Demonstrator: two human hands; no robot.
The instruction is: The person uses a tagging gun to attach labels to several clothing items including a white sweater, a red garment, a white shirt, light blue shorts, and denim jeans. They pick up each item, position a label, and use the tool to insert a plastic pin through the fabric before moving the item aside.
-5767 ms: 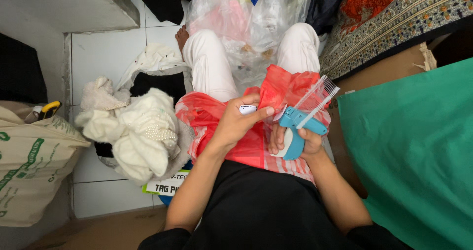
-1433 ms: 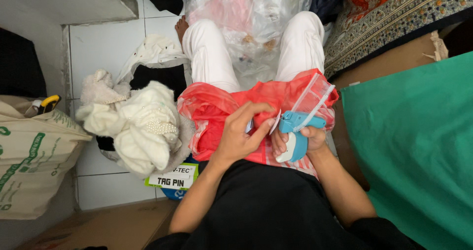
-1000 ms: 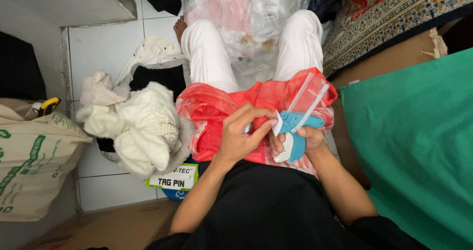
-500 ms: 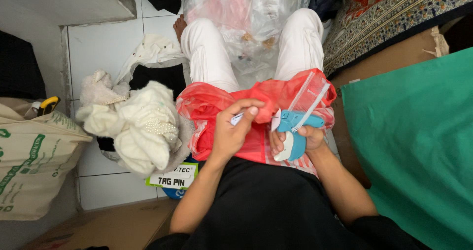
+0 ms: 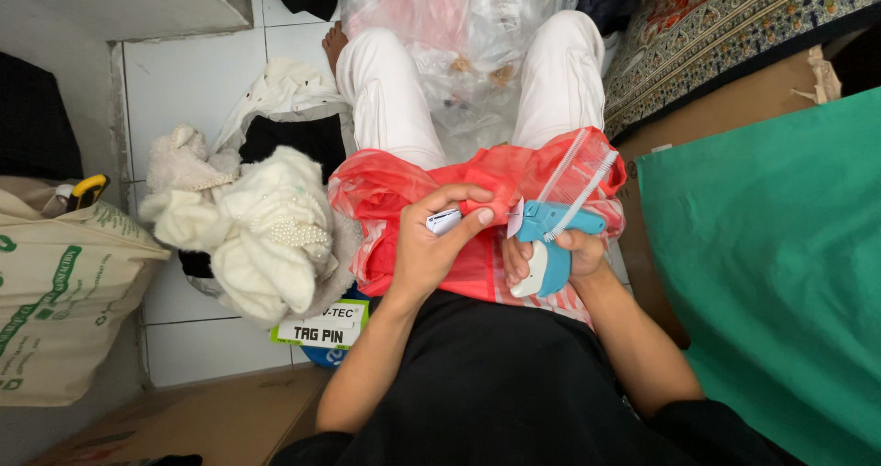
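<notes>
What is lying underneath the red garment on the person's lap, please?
Under the red garment show white-trousered legs and a black top. The lap itself, and anything else beneath the cloth, is covered.

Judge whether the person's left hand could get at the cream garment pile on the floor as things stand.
Probably yes, once freed. The left hand pinches a small white tag against the red garment; the cream garment pile lies close on that side with nothing between.
</notes>
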